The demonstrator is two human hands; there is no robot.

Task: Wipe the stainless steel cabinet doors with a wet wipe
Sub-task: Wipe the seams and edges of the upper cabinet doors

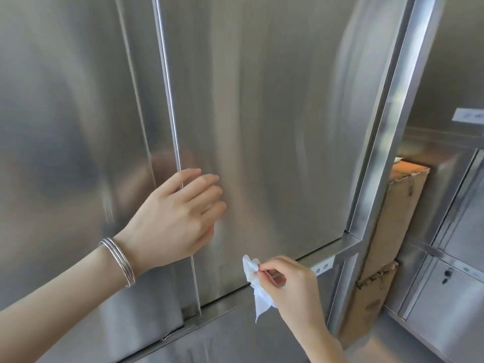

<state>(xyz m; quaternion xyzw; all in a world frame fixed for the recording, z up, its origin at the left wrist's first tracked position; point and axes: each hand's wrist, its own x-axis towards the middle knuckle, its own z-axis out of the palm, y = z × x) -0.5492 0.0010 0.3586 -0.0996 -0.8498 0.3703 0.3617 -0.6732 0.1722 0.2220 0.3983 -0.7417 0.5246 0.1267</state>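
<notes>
a: where's the wet wipe [255, 284]?
b: low down, in front of the right door [262, 113] near its bottom edge. the right hand [290, 281] pinches it between thumb and fingertips. it's crumpled and white, partly hidden by the fingers.
a: and the left hand [178, 213]?
b: it lies across the seam with the left door [65, 113], fingers loosely bent on the brushed steel, holding nothing. the thumb is hidden. the label [323, 267] is unreadable.

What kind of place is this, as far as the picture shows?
Probably a commercial kitchen or an institutional storeroom. Large stainless steel cabinet doors fill the view, smaller steel compartments stand at the right, and a worn cardboard box stands between them. The right hand pinches a wet wipe.
</notes>
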